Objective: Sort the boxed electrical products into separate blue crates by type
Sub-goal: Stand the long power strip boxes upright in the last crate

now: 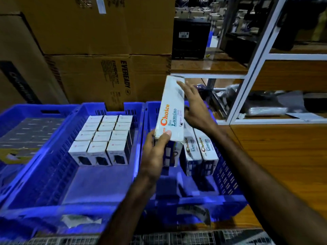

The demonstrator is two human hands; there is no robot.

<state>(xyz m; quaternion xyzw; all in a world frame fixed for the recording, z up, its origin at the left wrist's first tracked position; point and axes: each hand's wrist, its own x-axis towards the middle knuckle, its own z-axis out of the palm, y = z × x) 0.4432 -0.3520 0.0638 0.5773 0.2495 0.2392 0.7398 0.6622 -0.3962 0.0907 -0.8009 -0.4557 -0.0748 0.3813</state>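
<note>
Now Choice box [170, 110] btwn hands: left hand [155, 152] grips bottom, right hand [195, 106] alongside.

Both bare forearms reach forward from bottom of view, converging toward centre. Left hand [155, 152]: back of hand faces camera, thumb up and pressed flat on the near end of a long white box [172, 110], other fingers wrapped underneath, out of sight. Firm grip at the low end. Right hand [193, 106]: further forward and higher, wrist slightly bent, palm against the box's right edge. Fingers straight and extended along that edge toward its far end, thumb tucked low beside it. Right arm enters from lower right, long diagonal; left arm from lower centre, steeper.
</note>
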